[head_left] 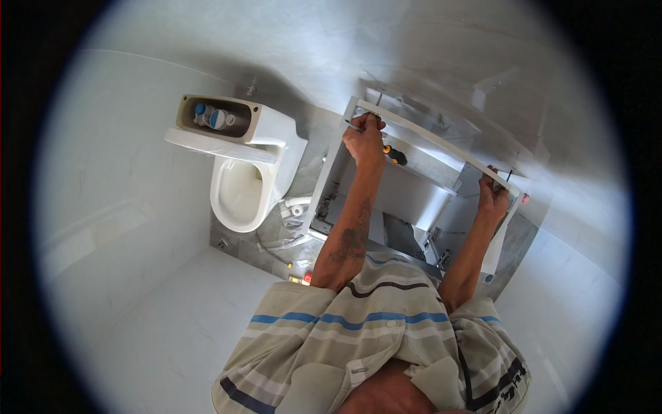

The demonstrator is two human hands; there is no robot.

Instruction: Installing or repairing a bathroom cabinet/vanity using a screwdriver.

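The fingers [373,122] of the left hand [364,140] are curled closed around a screwdriver [395,155], its black-and-orange handle poking out on the right and its thin tip on the left. That hand is at the cabinet's upper left corner. The right hand [492,198] is at the upper right corner, its fingers bent in beside the rim; whether they grip anything I cannot tell. A thin dark rod [510,175] sticks up just beside them.

The cabinet [417,132], an open pale frame, stands by the wall in front of the person. Metal fittings [433,239] sit inside, toward its near edge.

Off the cabinet's left edge stands a white toilet [279,165], its tank open, with blue-and-white parts [218,119] inside. Between the two, on the grey floor [258,259], lie white pipe fittings [297,209]. Nearer the person are a dark hose [270,252] with a brass-coloured end and a small red-and-yellow item [305,279].
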